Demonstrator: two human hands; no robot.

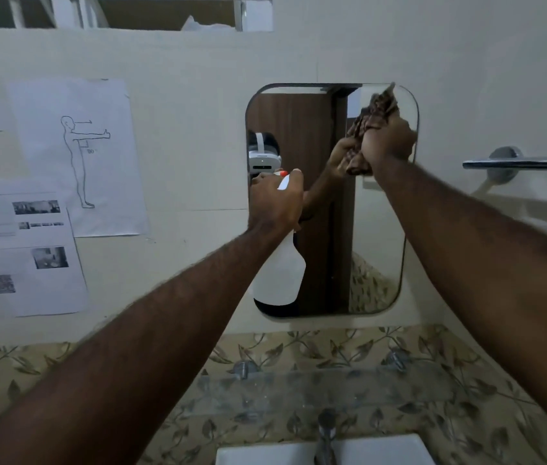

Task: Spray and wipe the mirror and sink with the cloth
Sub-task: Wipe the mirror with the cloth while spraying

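Wall mirror (329, 135), centre-right of frame, rounded corners. White sink (265, 454) at bottom edge, tap above it. White spray bottle (280, 273) upright before the mirror's lower left, left hand (275, 203) closed round its neck. Right hand (387, 140) grips a bunched brown cloth (377, 112), pressed on the mirror's upper right corner.

A dim, evenly lit bathroom view with a grey-green cast and no hard shadows. The brightest patch is the opening along the top edge, from ten to twelve o'clock. The rounded rectangular wall mirror (332, 199) shows only a faint pale sheen along its right side. Wide-angle distortion bends the wall lines and stretches both bare forearms toward the lower corners. The brown crumpled cloth (371, 129) at one o'clock is slightly motion-blurred. The printed paper sheets (23, 250) at nine o'clock are soft and unreadable.
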